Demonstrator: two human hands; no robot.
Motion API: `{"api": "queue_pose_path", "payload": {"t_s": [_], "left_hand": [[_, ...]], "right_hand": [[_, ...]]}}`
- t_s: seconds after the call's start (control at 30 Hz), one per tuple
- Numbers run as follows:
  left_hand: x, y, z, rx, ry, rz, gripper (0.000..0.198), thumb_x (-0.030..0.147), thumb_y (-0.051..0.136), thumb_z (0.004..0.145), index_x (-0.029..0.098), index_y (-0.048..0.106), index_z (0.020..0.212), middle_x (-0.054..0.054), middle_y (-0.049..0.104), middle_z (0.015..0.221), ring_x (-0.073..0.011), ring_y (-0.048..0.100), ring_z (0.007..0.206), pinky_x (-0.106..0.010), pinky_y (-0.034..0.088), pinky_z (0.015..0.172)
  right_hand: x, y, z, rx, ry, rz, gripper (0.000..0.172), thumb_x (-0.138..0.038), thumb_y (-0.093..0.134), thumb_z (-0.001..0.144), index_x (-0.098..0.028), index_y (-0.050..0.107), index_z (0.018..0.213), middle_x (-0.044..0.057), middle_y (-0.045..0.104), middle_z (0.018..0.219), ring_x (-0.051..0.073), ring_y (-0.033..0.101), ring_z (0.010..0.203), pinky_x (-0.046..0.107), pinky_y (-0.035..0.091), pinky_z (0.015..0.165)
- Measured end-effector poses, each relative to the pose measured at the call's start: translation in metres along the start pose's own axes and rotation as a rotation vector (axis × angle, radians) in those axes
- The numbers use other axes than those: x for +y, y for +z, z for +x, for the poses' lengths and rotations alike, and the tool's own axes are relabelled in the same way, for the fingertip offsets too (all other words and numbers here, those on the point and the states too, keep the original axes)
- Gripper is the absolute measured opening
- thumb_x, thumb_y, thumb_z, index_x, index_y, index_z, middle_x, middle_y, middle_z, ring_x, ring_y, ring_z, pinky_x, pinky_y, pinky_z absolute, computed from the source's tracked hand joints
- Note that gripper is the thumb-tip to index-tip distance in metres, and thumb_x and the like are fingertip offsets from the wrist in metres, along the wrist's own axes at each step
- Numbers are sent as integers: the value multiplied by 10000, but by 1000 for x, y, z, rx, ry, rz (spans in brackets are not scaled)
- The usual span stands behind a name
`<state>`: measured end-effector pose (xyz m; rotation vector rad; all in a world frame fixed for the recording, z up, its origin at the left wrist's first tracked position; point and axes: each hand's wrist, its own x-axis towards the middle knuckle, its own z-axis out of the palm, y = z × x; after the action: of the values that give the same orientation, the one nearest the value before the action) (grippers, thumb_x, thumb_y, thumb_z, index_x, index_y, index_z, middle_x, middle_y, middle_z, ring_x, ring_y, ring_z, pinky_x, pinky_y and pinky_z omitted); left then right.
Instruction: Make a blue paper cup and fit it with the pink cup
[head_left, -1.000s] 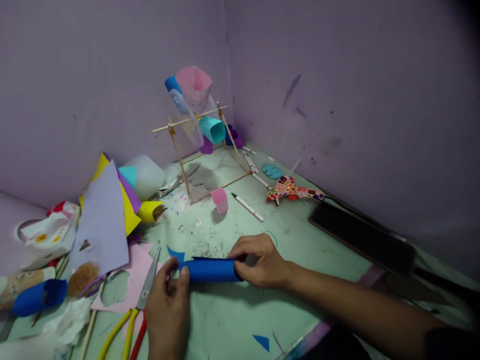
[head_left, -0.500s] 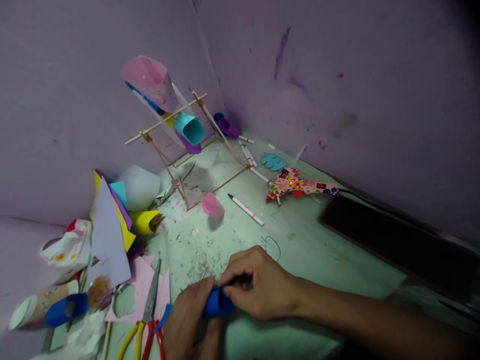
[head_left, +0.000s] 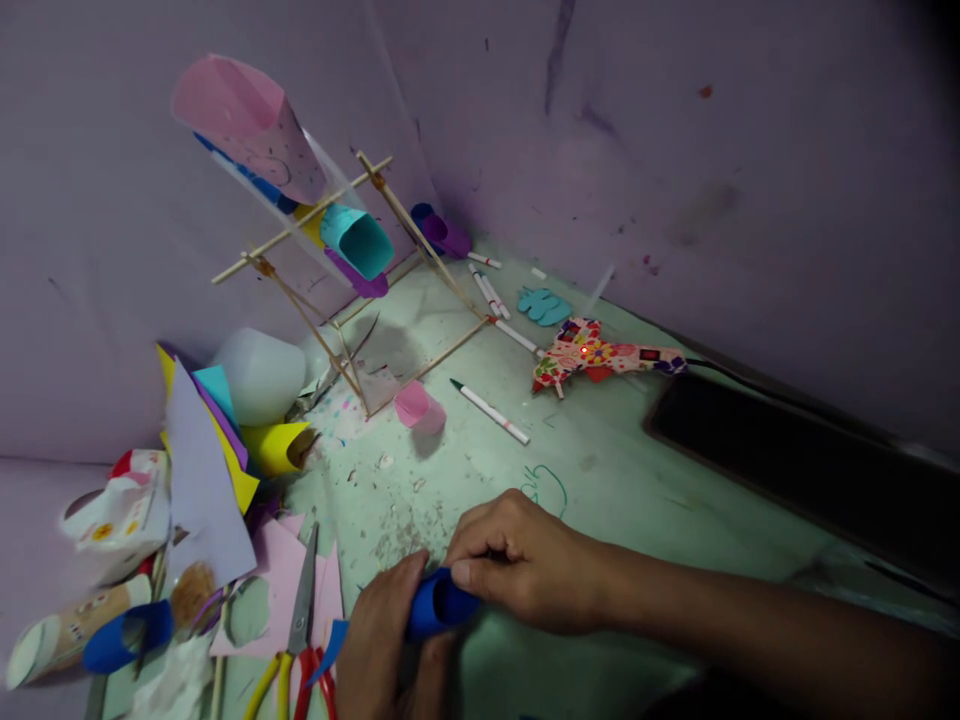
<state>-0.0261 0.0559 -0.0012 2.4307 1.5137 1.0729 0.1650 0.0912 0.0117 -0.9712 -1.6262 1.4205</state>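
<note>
A strip of blue paper [head_left: 431, 606], rolled into a short tube, lies between my hands low in the picture. My left hand [head_left: 382, 630] wraps its left side, thumb and fingers around it. With thumb and forefinger, my right hand [head_left: 517, 565] pinches the tube's right upper edge. A loose blue end sticks out left of my left hand, over the scissors [head_left: 304, 600] with red and yellow handles. Beyond my hands stand a small pink paper tube [head_left: 420, 408] and an uncapped green marker [head_left: 490, 412].
A stick frame [head_left: 300, 225] carries a pink paper cone [head_left: 247, 120] and coloured tubes. A flower-patterned glue gun [head_left: 592, 355] with a lit red light lies by a dark flat panel [head_left: 787, 480]. Paper sheets [head_left: 202, 460] and a yellow tube [head_left: 277, 448] crowd the left.
The view has shifted slightly, so the stick frame sits further left and higher. My right hand still pinches the blue paper tube, whose opening now shows a little more.
</note>
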Motion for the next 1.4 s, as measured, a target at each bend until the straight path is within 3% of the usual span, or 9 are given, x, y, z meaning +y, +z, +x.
{"api": "queue_pose_path", "payload": {"t_s": [0.23, 0.5, 0.7, 0.83, 0.97, 1.03, 1.1, 1.2, 1.4], "left_hand": [[-5, 0, -3, -86, 58, 20, 346, 211, 596, 791, 192, 579, 1136, -91, 687, 999, -244, 641, 917, -374, 504, 815], [-12, 0, 0, -123, 197, 87, 361, 246, 520, 855, 181, 525, 1211, -109, 681, 998, -239, 635, 921, -359, 500, 799], [-6, 4, 7, -141, 300, 135, 402, 216, 496, 870, 179, 470, 1269, -124, 675, 1004, -244, 623, 947, -370, 493, 804], [-13, -8, 14, -161, 295, 123, 434, 381, 521, 855, 210, 514, 1253, -113, 682, 1051, -264, 624, 977, -403, 489, 851], [-36, -48, 19, -65, 76, 31, 458, 541, 434, 837, 242, 632, 1122, -77, 703, 1039, -274, 649, 937, -391, 537, 796], [-41, -67, 17, 55, -192, -25, 421, 502, 439, 838, 232, 667, 1067, -69, 712, 1023, -285, 647, 946, -390, 551, 779], [-38, -76, 14, 74, -457, -186, 353, 447, 513, 806, 227, 686, 1021, -62, 727, 979, -297, 658, 922, -390, 569, 739], [-28, -72, 14, -96, -700, -604, 342, 447, 584, 740, 227, 703, 974, -82, 736, 958, -317, 678, 859, -402, 583, 693], [-17, -54, 11, -212, -715, -855, 359, 458, 617, 672, 231, 722, 931, -102, 737, 901, -317, 680, 823, -394, 571, 662]], "right_hand": [[-1, 3, -4, 43, -126, -135, 174, -33, 528, 637, -125, 675, 649, 4, 608, 607, 94, 529, 567, 171, 396, 531], [5, 2, -3, 11, 69, 49, 150, -146, 684, 654, -150, 754, 786, -5, 654, 623, 81, 539, 528, 151, 411, 491], [9, 2, -3, 34, 6, -92, 250, -49, 574, 650, -146, 757, 789, 16, 684, 652, 95, 573, 557, 174, 441, 549], [10, 2, -2, 154, -35, -119, 315, 1, 507, 634, -145, 751, 771, 30, 701, 673, 116, 618, 612, 188, 472, 596], [11, 0, -5, 260, -166, -30, 298, -28, 475, 694, -144, 739, 773, 48, 716, 715, 135, 659, 658, 213, 507, 628], [10, -3, -8, 302, -216, -7, 285, -54, 476, 736, -162, 735, 787, 44, 717, 720, 136, 666, 653, 216, 513, 616], [10, -7, -11, 328, -246, 9, 266, -79, 493, 767, -188, 734, 798, 35, 719, 718, 138, 670, 643, 213, 515, 598], [8, -11, -13, 319, -260, 47, 228, -122, 533, 788, -220, 739, 805, 30, 724, 706, 153, 676, 632, 213, 521, 581], [15, -9, -17, 293, -40, 59, 124, -298, 645, 739, -233, 743, 702, 48, 711, 642, 200, 660, 562, 239, 517, 511]]}}
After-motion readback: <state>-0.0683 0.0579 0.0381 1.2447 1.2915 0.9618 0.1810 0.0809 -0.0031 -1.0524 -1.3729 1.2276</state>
